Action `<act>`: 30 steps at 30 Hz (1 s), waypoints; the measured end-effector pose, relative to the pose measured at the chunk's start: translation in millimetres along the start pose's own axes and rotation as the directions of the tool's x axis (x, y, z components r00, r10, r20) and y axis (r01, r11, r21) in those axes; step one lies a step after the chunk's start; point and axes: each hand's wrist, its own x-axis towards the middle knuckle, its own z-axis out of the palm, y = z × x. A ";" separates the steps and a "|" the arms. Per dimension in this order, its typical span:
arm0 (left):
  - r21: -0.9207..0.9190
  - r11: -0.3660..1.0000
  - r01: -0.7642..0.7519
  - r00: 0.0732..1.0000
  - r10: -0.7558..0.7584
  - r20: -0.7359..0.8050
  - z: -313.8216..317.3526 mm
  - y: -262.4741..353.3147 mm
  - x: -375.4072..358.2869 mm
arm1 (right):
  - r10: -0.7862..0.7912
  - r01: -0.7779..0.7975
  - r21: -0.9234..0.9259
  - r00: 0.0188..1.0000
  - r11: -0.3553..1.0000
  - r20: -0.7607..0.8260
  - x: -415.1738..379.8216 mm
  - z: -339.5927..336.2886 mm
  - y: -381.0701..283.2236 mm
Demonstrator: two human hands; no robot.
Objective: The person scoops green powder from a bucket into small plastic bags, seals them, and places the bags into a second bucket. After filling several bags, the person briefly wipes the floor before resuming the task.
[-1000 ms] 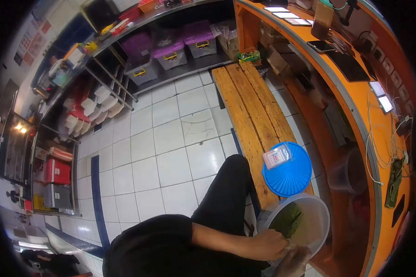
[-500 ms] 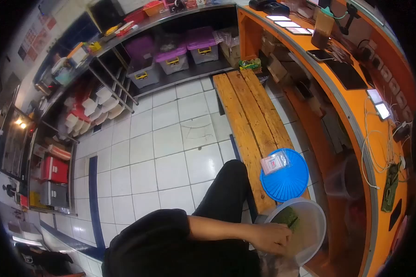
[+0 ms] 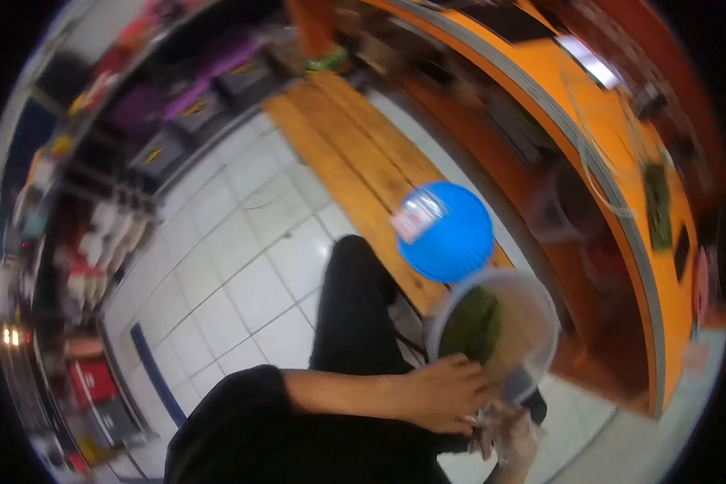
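My left hand [image 3: 450,393] reaches across to the near side of a translucent plastic tub [image 3: 550,323], its fingers curled. What they grip, if anything, I cannot make out. Right beside it is my right hand [image 3: 512,440], wrapped in thin clear plastic that looks like a disposable glove; its fingers are blurred. Inside the tub lies a dark green leafy-looking mass [image 3: 472,324]. Behind the tub, a round blue lid [image 3: 452,242] rests on the wooden bench [image 3: 355,145]. A small clear packet with a white and red label [image 3: 418,219] sits on the lid.
An orange counter [image 3: 577,105] curves along the right, with cables [image 3: 593,173] and a green bundle [image 3: 657,206] on top. Another translucent tub [image 3: 552,206] stands beneath it. White floor tiles [image 3: 218,266] and shelving with boxes are at the left. My knee [image 3: 351,298] is beside the bench.
The view has turned and blurred. My left hand has moved from over the tub to its near edge, and my plastic-covered right hand now shows clearly beside it.
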 end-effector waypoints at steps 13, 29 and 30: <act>-0.595 0.740 0.313 0.676 -0.614 -0.408 -53.7 -35.1 -50.4 | -0.241 0.026 -0.987 0.968 -0.157 0.064 115.9 -10.2 -84.5; -0.929 -0.278 -0.243 0.435 -0.888 0.152 26.0 -194.9 -144.4 | 0.226 -0.091 -0.760 0.926 -0.643 -0.303 200.6 -49.7 -65.2; -0.931 -0.286 -0.227 0.442 -0.882 0.164 26.1 -195.3 -142.3 | 0.224 -0.097 -0.756 0.924 -0.647 -0.310 201.6 -54.7 -60.4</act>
